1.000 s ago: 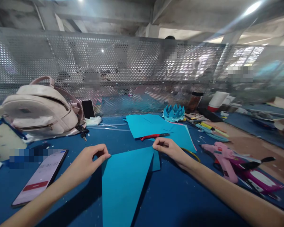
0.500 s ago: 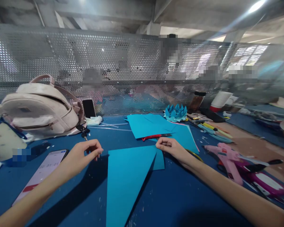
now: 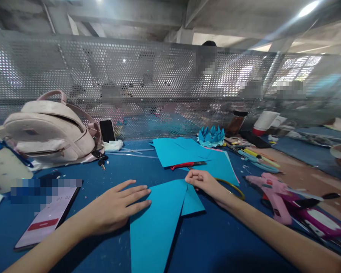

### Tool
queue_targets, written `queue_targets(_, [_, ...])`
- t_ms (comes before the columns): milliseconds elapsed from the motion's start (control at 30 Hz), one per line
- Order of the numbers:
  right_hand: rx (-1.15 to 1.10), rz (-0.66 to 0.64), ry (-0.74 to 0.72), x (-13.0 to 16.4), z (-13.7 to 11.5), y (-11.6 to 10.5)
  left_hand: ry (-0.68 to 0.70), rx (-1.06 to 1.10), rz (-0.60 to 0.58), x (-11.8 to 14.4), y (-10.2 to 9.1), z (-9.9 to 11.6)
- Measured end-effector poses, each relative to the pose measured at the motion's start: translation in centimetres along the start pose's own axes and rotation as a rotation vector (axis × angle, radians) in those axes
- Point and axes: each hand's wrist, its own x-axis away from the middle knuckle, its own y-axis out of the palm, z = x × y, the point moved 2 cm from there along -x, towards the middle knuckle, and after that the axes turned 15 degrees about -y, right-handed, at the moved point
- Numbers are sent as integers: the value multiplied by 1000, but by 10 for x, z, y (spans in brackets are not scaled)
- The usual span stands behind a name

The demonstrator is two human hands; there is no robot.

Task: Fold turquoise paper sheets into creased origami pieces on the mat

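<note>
1. Folded blue paper [image 3: 157, 223]: lies on the dark blue table [image 3: 216, 242] between the two hands and extends toward the wearer past both of them. A smaller flap of it juts out below the right hand, its lower edge slanting.
2. Left hand [image 3: 118, 204]: released, palm down, with the fingers extended and spread; the fingertips rest on the upper left part of the paper.
3. Right hand [image 3: 200, 179]: thumb and fingers drawn together, pinching the upper right corner of the paper (the curled fingers partly hide one another).
4. Blue sheets [image 3: 179, 151]: lie just beyond the right hand, overlapping, with a red-handled tool [image 3: 184, 165] at their near edge.
5. Yellow band [image 3: 230, 185]: curves out from behind the right wrist, partly hidden by it.
6. Blue paper ornament [image 3: 211, 137]: stands farther beyond the right hand, ringed with pointed tips.
7. Pink glue gun [image 3: 274, 193]: lies well to the right of the right hand, beside a purple object [image 3: 318, 222].
8. Smartphone [image 3: 49, 218]: lies to the left of the left hand, partly covered by the forearm, its screen lit.
9. Keys [image 3: 101, 161]: lie beyond the left hand, near the pale backpack [image 3: 45, 132].
</note>
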Motion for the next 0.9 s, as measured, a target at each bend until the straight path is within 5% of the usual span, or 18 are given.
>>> queue_targets(333, [162, -198, -131, 4, -4, 11, -116, 385, 22, 8, -12, -9])
queue_targets(733, [366, -427, -372, 11, -21, 13, -135, 497, -2, 8, -11, -6])
queue_targets(900, [353, -467, -434, 15, -26, 16, -296, 572, 51, 3, 1, -8])
